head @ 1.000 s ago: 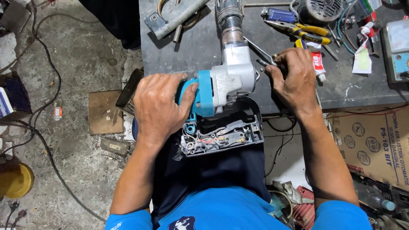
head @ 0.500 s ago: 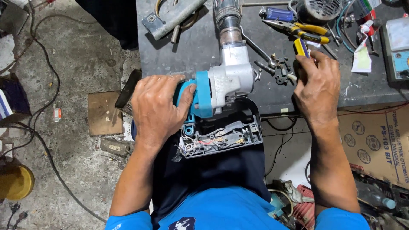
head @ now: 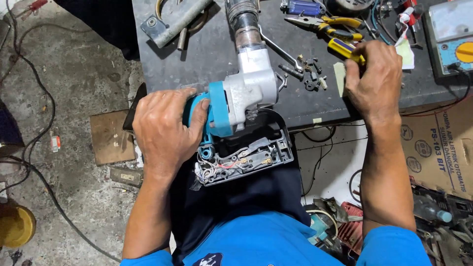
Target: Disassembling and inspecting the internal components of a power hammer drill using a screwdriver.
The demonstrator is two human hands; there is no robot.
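Clearly heavy and rigid, the power tool [head: 241, 98] is clenched at its teal body by the left hand [head: 165, 130]; at two o'clock, the right hand's [head: 374, 79] fingers pinch a yellow-handled screwdriver [head: 345, 49].

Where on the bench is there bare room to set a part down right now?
Bare bench top lies between the metal bracket and the drill's grey nose. Smaller patch: front edge under the right hand. Crowded: the loose screws, pliers and meter along the right; left hand holds the drill body.

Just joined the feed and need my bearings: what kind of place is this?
Most likely a small power-tool repair workshop: an opened power tool with exposed wiring, pliers and loose screws on a dark workbench, cables across a bare concrete floor.
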